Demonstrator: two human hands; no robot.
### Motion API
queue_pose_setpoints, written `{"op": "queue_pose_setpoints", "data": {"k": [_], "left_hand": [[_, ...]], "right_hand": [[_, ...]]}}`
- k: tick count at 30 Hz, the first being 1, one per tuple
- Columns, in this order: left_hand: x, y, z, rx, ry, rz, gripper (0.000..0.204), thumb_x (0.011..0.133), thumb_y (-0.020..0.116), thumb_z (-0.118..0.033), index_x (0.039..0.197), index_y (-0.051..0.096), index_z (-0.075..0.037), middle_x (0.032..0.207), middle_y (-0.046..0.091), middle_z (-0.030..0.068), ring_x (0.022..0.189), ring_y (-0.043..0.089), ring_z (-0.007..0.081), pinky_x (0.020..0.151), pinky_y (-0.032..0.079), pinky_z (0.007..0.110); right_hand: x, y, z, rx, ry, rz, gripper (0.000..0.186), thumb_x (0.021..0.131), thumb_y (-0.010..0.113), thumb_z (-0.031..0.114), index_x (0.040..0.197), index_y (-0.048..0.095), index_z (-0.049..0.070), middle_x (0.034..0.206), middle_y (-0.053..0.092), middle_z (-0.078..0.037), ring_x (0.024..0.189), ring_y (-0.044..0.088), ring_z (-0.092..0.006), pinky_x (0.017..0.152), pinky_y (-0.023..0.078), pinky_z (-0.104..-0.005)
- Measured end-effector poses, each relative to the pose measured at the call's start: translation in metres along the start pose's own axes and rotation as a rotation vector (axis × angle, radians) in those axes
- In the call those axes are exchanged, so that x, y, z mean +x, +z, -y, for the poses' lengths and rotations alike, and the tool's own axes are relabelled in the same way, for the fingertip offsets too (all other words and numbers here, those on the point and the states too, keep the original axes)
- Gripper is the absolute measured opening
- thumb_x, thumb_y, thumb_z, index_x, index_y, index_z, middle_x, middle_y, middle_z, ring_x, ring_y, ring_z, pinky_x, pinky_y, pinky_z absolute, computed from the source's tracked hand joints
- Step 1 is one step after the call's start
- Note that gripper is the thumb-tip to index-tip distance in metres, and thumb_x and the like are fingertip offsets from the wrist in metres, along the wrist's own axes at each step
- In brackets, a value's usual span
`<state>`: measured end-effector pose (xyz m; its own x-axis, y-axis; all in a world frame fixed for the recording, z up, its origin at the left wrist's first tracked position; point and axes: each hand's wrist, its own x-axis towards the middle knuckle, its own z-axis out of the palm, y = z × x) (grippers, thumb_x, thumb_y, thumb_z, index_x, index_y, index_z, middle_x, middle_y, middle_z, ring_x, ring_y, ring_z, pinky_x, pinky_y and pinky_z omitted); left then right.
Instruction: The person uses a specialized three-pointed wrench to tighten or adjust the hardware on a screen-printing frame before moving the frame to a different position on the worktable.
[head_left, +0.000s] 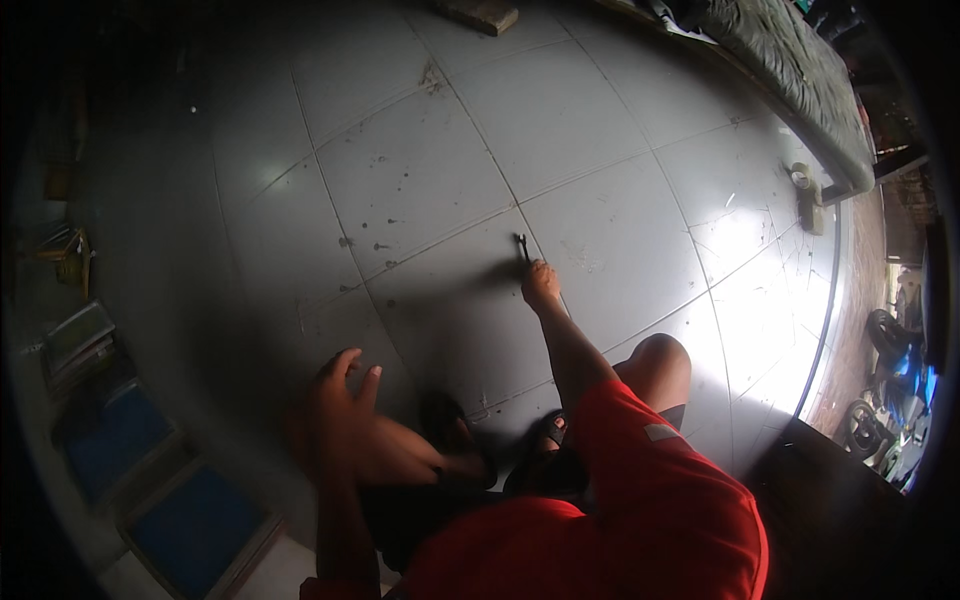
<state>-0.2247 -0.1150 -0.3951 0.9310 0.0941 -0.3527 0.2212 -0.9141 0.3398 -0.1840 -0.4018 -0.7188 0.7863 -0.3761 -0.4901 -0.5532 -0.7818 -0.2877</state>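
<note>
My right hand point(541, 284) reaches forward over the tiled floor, its fingers closed round a small wrench point(521, 245). The tool's dark shaft and brighter, fork-like head stick out past the fingers, pointing away from me; the rest is hidden in my grip. Over by my left knee, my left hand point(347, 395) is raised with thumb and fingers apart and nothing in it. That hand is partly in shadow. Grey floor tiles point(440, 320) with dark spots lie beneath both hands.
Blue-topped panels or boxes point(195, 530) stand at the lower left. A worn padded seat point(790, 80) is at the upper right, with a brick-like block point(480, 14) at the far edge. A motorcycle point(895, 370) shows beyond the doorway on the right. My sandalled feet point(550, 432) are close below.
</note>
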Motion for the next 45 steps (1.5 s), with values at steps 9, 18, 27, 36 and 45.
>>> {"op": "queue_pose_setpoints", "data": {"k": [9, 18, 27, 36, 45], "left_hand": [[0.034, 0.01, -0.033, -0.211, 0.23, 0.168, 0.03, 0.082, 0.059, -0.029, 0.098, 0.057, -0.004, 0.088, 0.061, 0.0106, 0.081, 0.059, 0.0237, 0.071, 0.046, 0.034], [-0.101, -0.12, -0.074, -0.436, 0.078, 0.443, 0.027, 0.087, 0.054, -0.023, 0.097, 0.055, 0.002, 0.093, 0.06, 0.0125, 0.089, 0.059, 0.0216, 0.079, 0.045, 0.031], [-0.189, -0.234, -0.036, -0.095, 0.098, 0.735, 0.03, 0.083, 0.057, -0.027, 0.092, 0.057, 0.001, 0.077, 0.057, 0.006, 0.07, 0.053, 0.0134, 0.065, 0.045, 0.031], [-0.245, -0.274, -0.229, -0.417, -0.213, 0.44, 0.034, 0.089, 0.048, -0.028, 0.109, 0.052, -0.001, 0.089, 0.057, 0.0051, 0.077, 0.055, 0.0126, 0.067, 0.043, 0.027], [-0.345, -0.261, -0.336, -0.47, -0.019, 0.487, 0.032, 0.088, 0.048, -0.022, 0.11, 0.052, 0.001, 0.089, 0.057, 0.006, 0.081, 0.054, 0.0135, 0.072, 0.043, 0.027]], "right_hand": [[-0.165, -0.121, -0.008, 1.043, 0.038, 0.36, 0.021, 0.081, 0.056, 0.019, 0.086, 0.057, -0.001, 0.068, 0.058, -0.011, 0.062, 0.058, -0.019, 0.055, 0.047, -0.0307], [-0.502, -0.519, -0.021, 0.966, 0.017, 0.093, 0.02, 0.087, 0.054, 0.021, 0.088, 0.056, 0.001, 0.068, 0.054, -0.003, 0.065, 0.053, -0.0116, 0.058, 0.044, -0.0275], [-0.544, -0.859, -0.195, 0.963, 0.129, -0.822, 0.017, 0.081, 0.059, 0.013, 0.087, 0.059, -0.003, 0.066, 0.054, -0.003, 0.059, 0.048, -0.0096, 0.054, 0.038, -0.0233], [-0.323, -1.026, -0.398, 0.241, 0.187, -0.901, 0.022, 0.079, 0.047, 0.013, 0.088, 0.064, 0.004, 0.09, 0.063, -0.018, 0.086, 0.06, -0.0319, 0.075, 0.045, -0.0373], [-0.257, -1.023, -0.405, -0.116, 0.242, -0.924, 0.023, 0.081, 0.053, 0.021, 0.097, 0.061, 0.007, 0.096, 0.06, -0.017, 0.085, 0.059, -0.0326, 0.075, 0.047, -0.0403]]}}
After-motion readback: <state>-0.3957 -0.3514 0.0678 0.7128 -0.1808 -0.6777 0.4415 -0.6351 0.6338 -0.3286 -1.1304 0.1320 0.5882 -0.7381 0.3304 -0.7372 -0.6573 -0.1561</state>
